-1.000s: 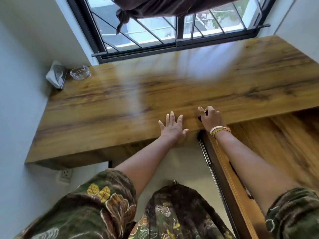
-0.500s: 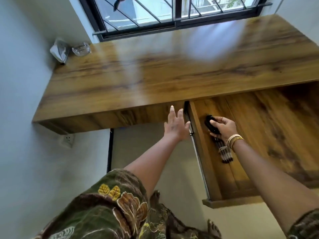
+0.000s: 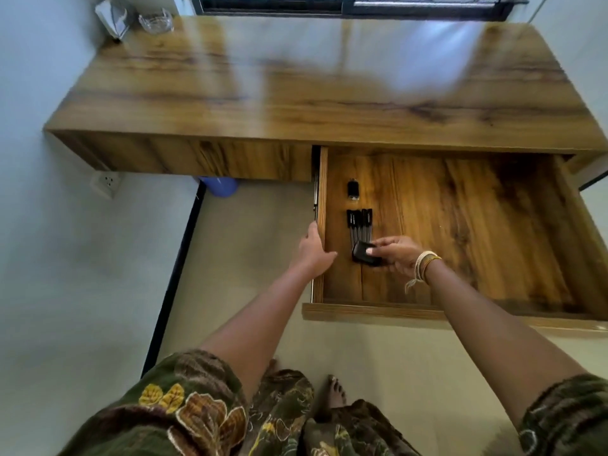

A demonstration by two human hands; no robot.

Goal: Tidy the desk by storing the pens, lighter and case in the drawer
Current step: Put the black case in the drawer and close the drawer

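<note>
Wooden desk (image 3: 296, 93) top shows no pens, lighter or case; drawer (image 3: 460, 225) is pulled out with lighter (image 3: 353, 189) and pens (image 3: 358, 225) lying inside. Right hand (image 3: 398, 255) pinches the case (image 3: 365, 255) low over the pens' near ends, not yet released; left hand (image 3: 312, 251) rests relaxed on the drawer's side wall. Left, by my read: drop case, shut drawer.

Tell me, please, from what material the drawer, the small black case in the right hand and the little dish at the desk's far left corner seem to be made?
Drawer: wood or wood-look laminate, with visible grain and a slight sheen.
Case: probably leather or plastic; black, smooth, dull shine.
Dish: clear glass, seemingly; the desk shows through it.
</note>
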